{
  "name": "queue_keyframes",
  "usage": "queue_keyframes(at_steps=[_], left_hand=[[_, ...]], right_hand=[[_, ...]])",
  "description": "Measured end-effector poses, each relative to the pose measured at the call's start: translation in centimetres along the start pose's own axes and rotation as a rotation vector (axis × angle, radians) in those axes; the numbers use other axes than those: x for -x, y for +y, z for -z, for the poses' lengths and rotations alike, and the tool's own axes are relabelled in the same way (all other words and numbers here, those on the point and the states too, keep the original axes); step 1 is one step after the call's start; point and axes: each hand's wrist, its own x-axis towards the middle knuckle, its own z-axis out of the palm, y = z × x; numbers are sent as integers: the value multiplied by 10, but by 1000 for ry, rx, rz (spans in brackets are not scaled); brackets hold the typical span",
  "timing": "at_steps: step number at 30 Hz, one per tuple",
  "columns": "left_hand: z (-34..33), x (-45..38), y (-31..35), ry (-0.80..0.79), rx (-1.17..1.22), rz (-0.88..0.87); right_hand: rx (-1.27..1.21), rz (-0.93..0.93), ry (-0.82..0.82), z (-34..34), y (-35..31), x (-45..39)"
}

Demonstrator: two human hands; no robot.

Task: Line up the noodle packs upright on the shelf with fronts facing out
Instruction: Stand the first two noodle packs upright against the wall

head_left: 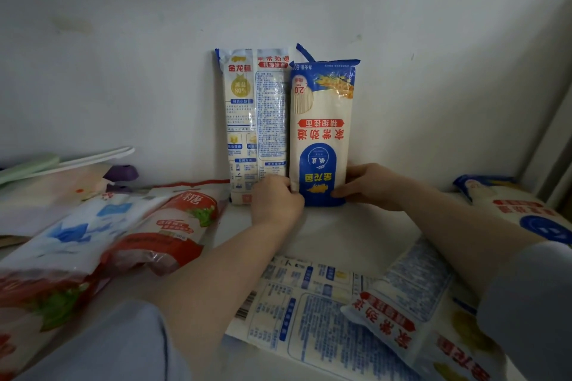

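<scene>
Two noodle packs stand against the back wall of the white shelf (349, 226). The left pack (255, 120) shows its printed back. The right pack (322, 130) shows its blue and white front, with the print upside down. My left hand (275, 198) grips the right pack's lower left edge, and my right hand (368, 184) holds its lower right edge. Three more noodle packs lie flat: one back-up at the front (297, 309), one across it at the front right (411, 318), and one at the far right (523, 210).
Red and white sugar bags (173, 226) and a blue and white bag (74, 238) lie at the left. Behind them are purple clips (122, 173) and pale flat utensils (62, 161). A wall closes the back, and a frame edge (551, 145) rises at the right.
</scene>
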Motion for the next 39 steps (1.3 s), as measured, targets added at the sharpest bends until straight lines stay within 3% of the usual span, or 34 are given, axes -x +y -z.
queue_keyframes(at_steps=[32,39], left_hand=[[-1,-3,-3,18,-88,31],[12,-8,5,-72,-65,161]], right_hand=[[149,-23,90,-3,-5,4],[339,-8,143,-11,-14,16]])
